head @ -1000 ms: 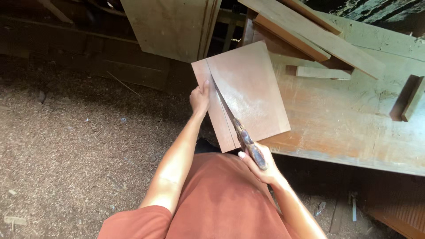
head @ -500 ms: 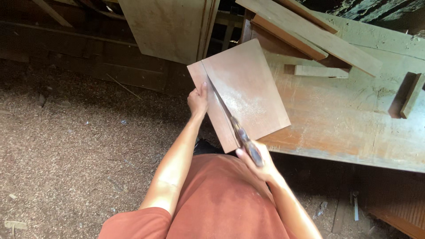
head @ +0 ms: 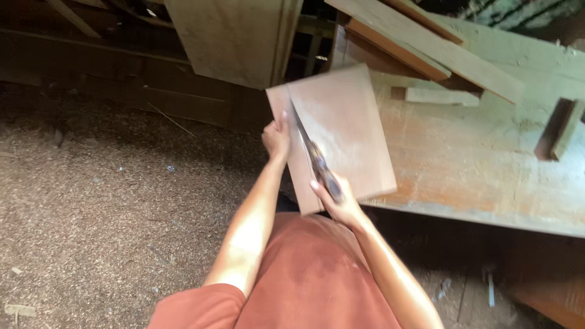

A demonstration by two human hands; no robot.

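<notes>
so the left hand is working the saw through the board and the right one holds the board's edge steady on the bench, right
Not quite: the hands are swapped. In the head view the right hand grips the saw, and the left hand steadies the board on the bench.

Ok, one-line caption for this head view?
Right hand saws a thin board overhanging a workbench while left hand steadies its edge.

Pale reddish-brown board (head: 347,131), dusted whitish across the face, lighter tan along the narrow strip at the left. Dark grey saw blade (head: 303,135) with a dark, near-black handle (head: 326,180) streaked by blur. Weathered counter (head: 487,176): faded grey-green with rusty orange patches and a pale scuffed edge. Brick-red shirt (head: 311,286), faintly mottled. Speckled grey-brown sawdust floor (head: 103,207). Dull olive-tan panel (head: 231,36) behind; greyish planks (head: 426,42) with one orange-brown edge.
</notes>
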